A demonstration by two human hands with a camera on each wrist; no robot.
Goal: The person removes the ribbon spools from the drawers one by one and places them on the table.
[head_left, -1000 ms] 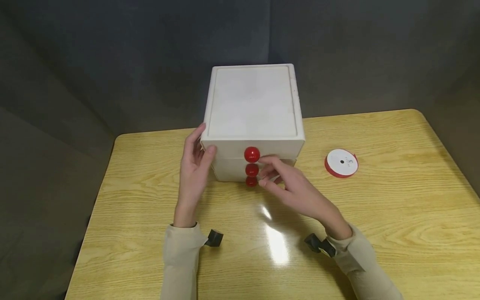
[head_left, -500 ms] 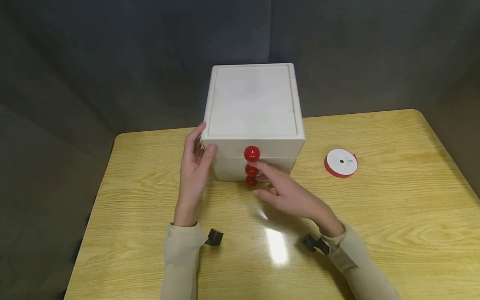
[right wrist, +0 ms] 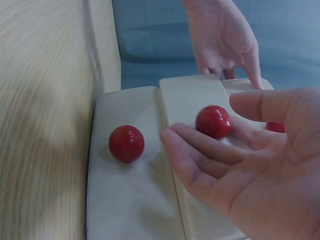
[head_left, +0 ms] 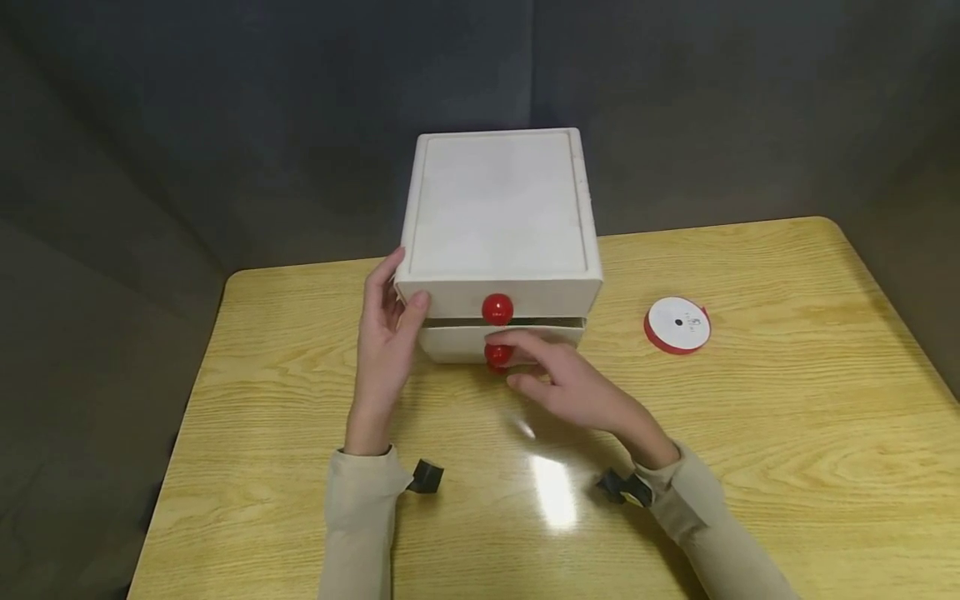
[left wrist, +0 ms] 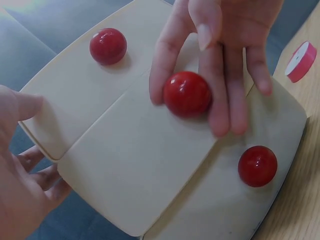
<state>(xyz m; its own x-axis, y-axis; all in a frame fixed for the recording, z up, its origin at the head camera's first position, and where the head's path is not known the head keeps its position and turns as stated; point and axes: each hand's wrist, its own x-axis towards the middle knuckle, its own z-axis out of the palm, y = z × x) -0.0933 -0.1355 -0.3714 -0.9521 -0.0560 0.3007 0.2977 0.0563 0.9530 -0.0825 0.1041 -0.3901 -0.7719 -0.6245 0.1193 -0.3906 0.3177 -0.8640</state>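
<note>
A small white drawer cabinet (head_left: 502, 208) with three red ball knobs stands at the far side of the table. My left hand (head_left: 384, 346) grips its front left corner, thumb on the front and fingers along the side. My right hand (head_left: 573, 385) holds the middle knob (left wrist: 187, 94) between index and middle finger, with the thumb off it. The middle drawer (left wrist: 130, 165) sticks out a little, with a dark gap above its front edge. The top knob (left wrist: 108, 46) and bottom knob (right wrist: 126, 143) are untouched, their drawers in.
A spool of red ribbon (head_left: 678, 323) lies flat on the wooden table (head_left: 787, 375), right of the cabinet. Dark grey cloth (head_left: 300, 125) hangs behind and at the sides. Black wrist cameras (head_left: 426, 477) stick out from both sleeves.
My right hand has moved left, its fingers going round the middle knob. The middle drawer, flush before, has come out slightly toward me. My left hand keeps its grip on the corner.
</note>
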